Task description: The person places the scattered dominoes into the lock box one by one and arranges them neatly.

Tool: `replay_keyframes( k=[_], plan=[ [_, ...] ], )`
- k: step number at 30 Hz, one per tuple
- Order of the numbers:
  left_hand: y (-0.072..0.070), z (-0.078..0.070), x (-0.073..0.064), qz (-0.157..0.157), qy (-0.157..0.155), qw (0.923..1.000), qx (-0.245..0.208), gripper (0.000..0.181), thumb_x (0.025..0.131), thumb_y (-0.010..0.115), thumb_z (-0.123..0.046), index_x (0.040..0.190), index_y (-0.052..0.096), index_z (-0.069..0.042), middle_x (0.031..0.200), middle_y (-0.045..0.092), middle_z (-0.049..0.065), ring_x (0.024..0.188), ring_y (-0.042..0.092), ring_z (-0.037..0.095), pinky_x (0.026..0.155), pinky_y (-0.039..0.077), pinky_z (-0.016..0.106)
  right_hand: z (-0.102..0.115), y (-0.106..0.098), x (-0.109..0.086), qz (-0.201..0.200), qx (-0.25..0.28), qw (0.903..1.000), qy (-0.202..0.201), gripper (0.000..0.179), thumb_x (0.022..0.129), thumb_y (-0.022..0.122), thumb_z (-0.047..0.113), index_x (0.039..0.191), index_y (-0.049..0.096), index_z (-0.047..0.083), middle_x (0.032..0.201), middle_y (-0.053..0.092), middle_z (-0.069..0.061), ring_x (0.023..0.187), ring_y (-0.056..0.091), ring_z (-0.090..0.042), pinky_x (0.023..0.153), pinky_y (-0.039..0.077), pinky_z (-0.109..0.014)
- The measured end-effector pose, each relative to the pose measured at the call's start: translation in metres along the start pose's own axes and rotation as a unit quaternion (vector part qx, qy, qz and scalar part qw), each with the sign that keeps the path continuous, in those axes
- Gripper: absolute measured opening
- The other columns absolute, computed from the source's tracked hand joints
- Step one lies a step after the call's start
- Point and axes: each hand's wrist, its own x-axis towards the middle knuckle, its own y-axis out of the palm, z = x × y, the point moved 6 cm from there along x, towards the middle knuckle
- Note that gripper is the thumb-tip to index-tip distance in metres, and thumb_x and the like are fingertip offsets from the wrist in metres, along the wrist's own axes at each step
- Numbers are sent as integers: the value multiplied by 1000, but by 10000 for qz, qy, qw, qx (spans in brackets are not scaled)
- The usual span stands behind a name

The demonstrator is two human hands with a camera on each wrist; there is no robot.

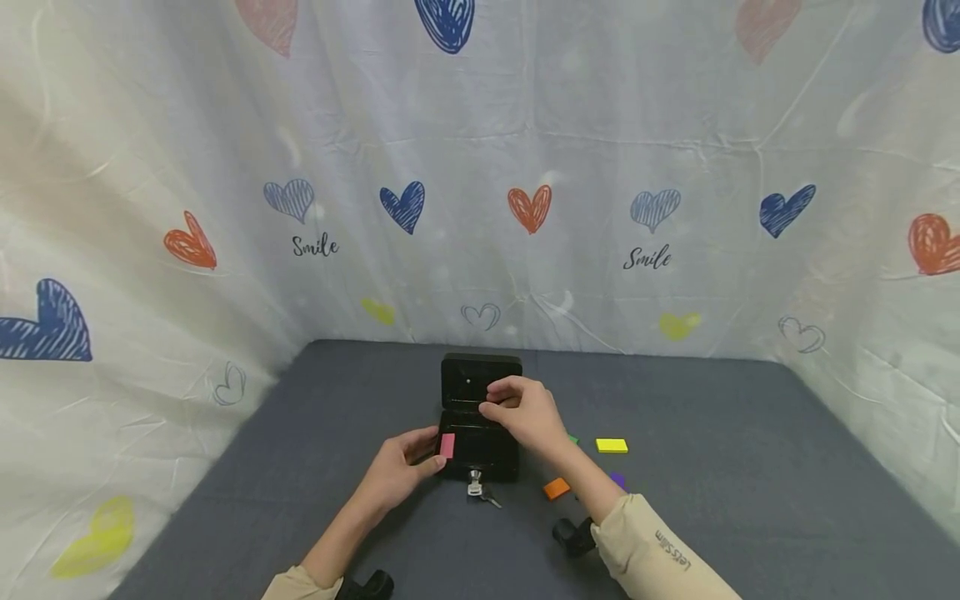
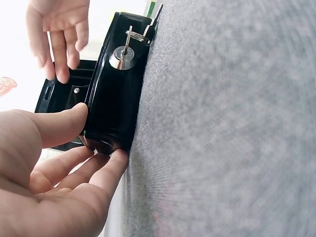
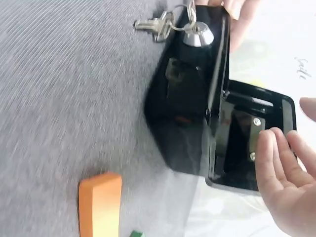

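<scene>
A small black metal lock box (image 1: 480,454) stands on the table with its lid (image 1: 461,379) raised at the back. A pink block (image 1: 447,446) shows inside at the left. Keys (image 1: 477,492) hang from the lock on the box's front, which also appears in the left wrist view as a silver lock (image 2: 122,58). My left hand (image 1: 397,471) holds the box's left side, thumb at the rim and fingers along the outer wall. Above the box, in front of the lid, my right hand (image 1: 528,417) hovers with loosely bent fingers and nothing visible between them.
Right of the box lie an orange block (image 1: 557,488), a yellow block (image 1: 612,446), a purple block (image 1: 618,480) and a green block (image 1: 573,439), the last two partly hidden by my right arm. A white curtain (image 1: 585,100) printed with hearts hangs behind the grey table (image 1: 720,467).
</scene>
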Motion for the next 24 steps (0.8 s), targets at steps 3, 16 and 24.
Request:
replay_keyframes(
  k=[3, 16, 24],
  plan=[
    [0, -1, -1, 31, -17, 10000, 20, 51, 90, 73, -6, 135, 53, 8, 134, 56, 22, 125, 52, 37, 100, 43, 51, 1, -6, -5, 37, 87, 10000, 26, 28, 86, 78, 13, 110, 70, 2, 96, 69, -1, 85, 67, -17, 73, 57, -34],
    [-1, -1, -1, 48, 14, 9999, 134, 52, 89, 73, -6, 135, 53, 6, 134, 56, 22, 125, 52, 37, 99, 44, 50, 6, -37, -33, 378, -102, 9992, 68, 23, 85, 80, 17, 106, 71, 15, 103, 69, -3, 89, 63, -16, 76, 54, -35],
    [0, -3, -2, 37, 25, 9994, 334, 53, 89, 73, -7, 135, 53, 7, 135, 55, 23, 125, 52, 37, 100, 43, 51, -11, -72, -52, 397, 324, 9973, 523, 30, 83, 82, 18, 109, 70, 7, 106, 69, -9, 95, 63, -23, 78, 54, -36]
  ],
)
